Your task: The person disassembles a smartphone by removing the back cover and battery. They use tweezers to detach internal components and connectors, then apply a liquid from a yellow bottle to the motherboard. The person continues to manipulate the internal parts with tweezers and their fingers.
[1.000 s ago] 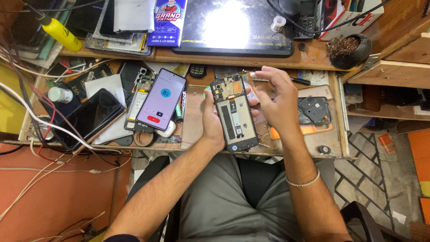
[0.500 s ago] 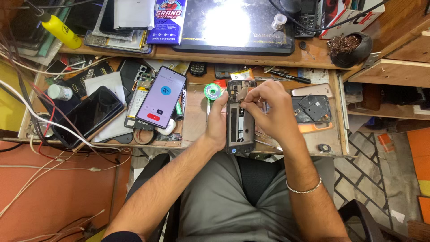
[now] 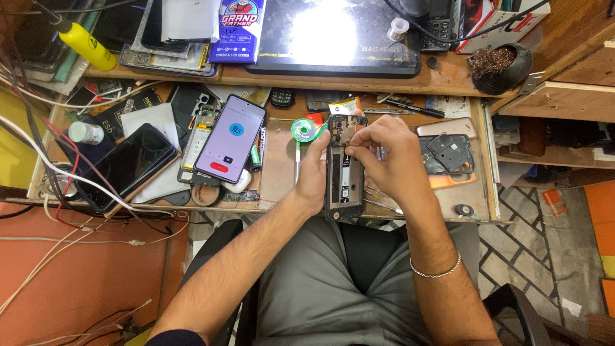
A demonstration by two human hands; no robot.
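Two hands work on one opened phone frame (image 3: 344,176) held upright over the front edge of the worktop (image 3: 282,173), near its middle. The left hand (image 3: 314,176) is closed around the frame's left side, just right of a lit phone (image 3: 229,138) and a green solder spool (image 3: 302,130). The right hand (image 3: 391,160) pinches at the frame's upper end, with a dark back cover (image 3: 448,154) lying toward the right edge.

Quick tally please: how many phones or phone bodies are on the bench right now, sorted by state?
Opened phone in both hands: 1, left hand, right hand
Lit phone: 1
Dark phone: 1
Opened phone under the lit one: 1
Back shell, right: 1
Total: 5
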